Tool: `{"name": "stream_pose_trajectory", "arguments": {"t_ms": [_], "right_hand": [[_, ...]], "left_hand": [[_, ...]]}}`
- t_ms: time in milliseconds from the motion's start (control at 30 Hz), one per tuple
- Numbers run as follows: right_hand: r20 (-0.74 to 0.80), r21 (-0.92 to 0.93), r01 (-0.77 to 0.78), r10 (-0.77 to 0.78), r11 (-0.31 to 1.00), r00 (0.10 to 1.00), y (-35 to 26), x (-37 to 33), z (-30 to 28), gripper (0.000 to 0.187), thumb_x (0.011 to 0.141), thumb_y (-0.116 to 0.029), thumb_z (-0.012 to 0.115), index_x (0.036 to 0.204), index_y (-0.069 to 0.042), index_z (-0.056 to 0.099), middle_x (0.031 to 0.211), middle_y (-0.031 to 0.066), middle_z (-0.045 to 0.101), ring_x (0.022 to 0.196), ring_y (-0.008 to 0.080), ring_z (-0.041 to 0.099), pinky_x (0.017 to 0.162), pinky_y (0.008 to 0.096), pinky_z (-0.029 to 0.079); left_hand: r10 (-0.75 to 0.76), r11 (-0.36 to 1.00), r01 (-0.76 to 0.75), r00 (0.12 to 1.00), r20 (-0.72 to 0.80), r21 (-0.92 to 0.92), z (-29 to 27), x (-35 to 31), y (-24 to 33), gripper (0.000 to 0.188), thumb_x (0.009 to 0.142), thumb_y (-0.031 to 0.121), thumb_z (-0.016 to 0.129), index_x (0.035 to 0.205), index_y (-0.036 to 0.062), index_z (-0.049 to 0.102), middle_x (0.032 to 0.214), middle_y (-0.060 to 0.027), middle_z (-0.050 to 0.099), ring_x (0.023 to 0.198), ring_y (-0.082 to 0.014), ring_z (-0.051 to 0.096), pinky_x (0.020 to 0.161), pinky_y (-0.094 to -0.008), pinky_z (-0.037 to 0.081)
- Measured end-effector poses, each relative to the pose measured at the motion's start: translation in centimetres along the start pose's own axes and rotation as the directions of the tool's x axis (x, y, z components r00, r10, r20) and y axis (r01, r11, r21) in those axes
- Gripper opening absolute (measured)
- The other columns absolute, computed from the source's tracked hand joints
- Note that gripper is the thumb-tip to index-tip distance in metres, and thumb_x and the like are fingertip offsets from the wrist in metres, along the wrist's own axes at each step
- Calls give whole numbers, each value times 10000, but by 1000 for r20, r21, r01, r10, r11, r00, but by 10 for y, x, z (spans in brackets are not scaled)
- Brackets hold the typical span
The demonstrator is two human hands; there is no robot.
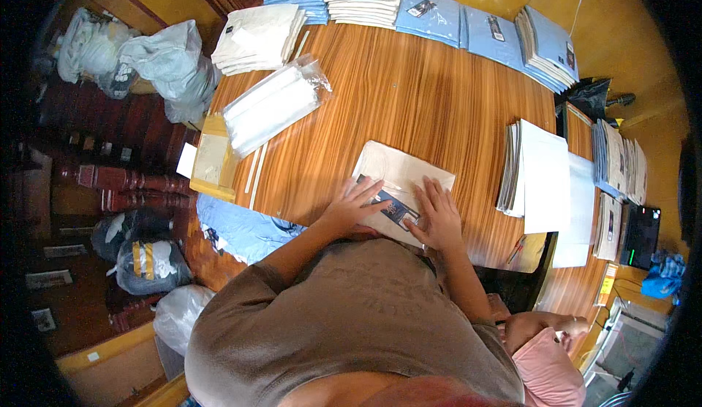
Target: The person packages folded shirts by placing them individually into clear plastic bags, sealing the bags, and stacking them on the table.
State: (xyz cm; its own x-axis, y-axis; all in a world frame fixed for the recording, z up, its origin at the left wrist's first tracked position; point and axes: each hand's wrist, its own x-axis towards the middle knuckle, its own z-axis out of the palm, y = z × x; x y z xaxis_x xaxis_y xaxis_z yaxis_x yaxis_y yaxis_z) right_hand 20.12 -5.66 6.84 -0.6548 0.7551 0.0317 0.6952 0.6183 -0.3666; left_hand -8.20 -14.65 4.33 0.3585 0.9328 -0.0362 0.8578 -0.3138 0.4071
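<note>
A flat, folded cream garment (pixel 402 164) lies on the wooden table right in front of me. Across it sits a dark blue printed card (pixel 391 207), partly covered by my fingers. My left hand (pixel 356 206) rests open on the left side of the garment, its fingers spread over the card's end. On the other side, my right hand (pixel 437 213) lies flat with fingers apart, the thumb touching the card's right end. Whether the garment is inside a clear bag, I cannot tell.
A pile of clear plastic bags (pixel 274 107) lies at the table's left. Folded cream garments (pixel 259 38) and blue packaged garments (pixel 428 16) line the far edge. White sheets (pixel 545 180) stand stacked at right. Another person's arm (pixel 537 326) is at lower right, near a pen (pixel 516 249).
</note>
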Motion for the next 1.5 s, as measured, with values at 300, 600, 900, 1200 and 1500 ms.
{"name": "stream_pose_trajectory", "arguments": {"t_ms": [300, 600, 900, 1200, 1500], "right_hand": [[-197, 16, -62, 63, 998, 978, -59, -4, 28, 562, 856, -333, 811, 1356, -141, 639, 1441, 244, 517, 1288, 457, 538, 1037, 521, 483], [-307, 118, -225, 251, 967, 918, -67, 3, 66, 567, 812, -199, 846, 1354, -163, 681, 1457, 266, 538, 1282, 434, 576, 1056, 500, 504], [-285, 56, -362, 362, 931, 887, -97, 16, 65, 493, 859, -300, 817, 1313, -148, 702, 1393, 186, 539, 1093, 359, 595, 970, 473, 523], [619, 196, -436, 234, 878, 750, -156, 55, 2, 464, 872, -333, 785, 1263, -106, 679, 1450, 154, 534, 1356, 359, 515, 1066, 468, 501], [-107, 295, -626, 676, 722, 729, -67, 90, 37, 970, 761, -326, 920, 1496, 47, 409, 1328, 286, 599, 1211, 376, 625, 1024, 500, 521]], "left_hand": [[-467, 819, 227, 798, -380, -527, -2, 14, -68, 625, 884, 104, 754, 1432, -47, 496, 1458, -283, 508, 1259, -388, 585, 1033, -443, 514], [-527, 476, 417, 840, 128, -774, -15, -4, -74, 301, 911, 130, 778, 1155, -29, 699, 1077, -142, 755, 966, -190, 712, 867, -353, 575], [-468, 342, 351, 868, 166, -872, -17, -6, -85, 455, 983, 107, 699, 1347, -43, 471, 1124, -198, 724, 1002, -209, 719, 816, -342, 577], [-86, 996, 82, 813, -576, -33, -98, 42, -129, 545, 904, 111, 712, 1423, 50, 553, 1292, -206, 647, 1209, -437, 573, 1063, -524, 444], [-546, 417, 237, 837, -33, -877, -26, -16, -90, 716, 865, 165, 829, 1417, -49, 426, 1320, -246, 586, 1153, -330, 634, 941, -445, 543]]}}
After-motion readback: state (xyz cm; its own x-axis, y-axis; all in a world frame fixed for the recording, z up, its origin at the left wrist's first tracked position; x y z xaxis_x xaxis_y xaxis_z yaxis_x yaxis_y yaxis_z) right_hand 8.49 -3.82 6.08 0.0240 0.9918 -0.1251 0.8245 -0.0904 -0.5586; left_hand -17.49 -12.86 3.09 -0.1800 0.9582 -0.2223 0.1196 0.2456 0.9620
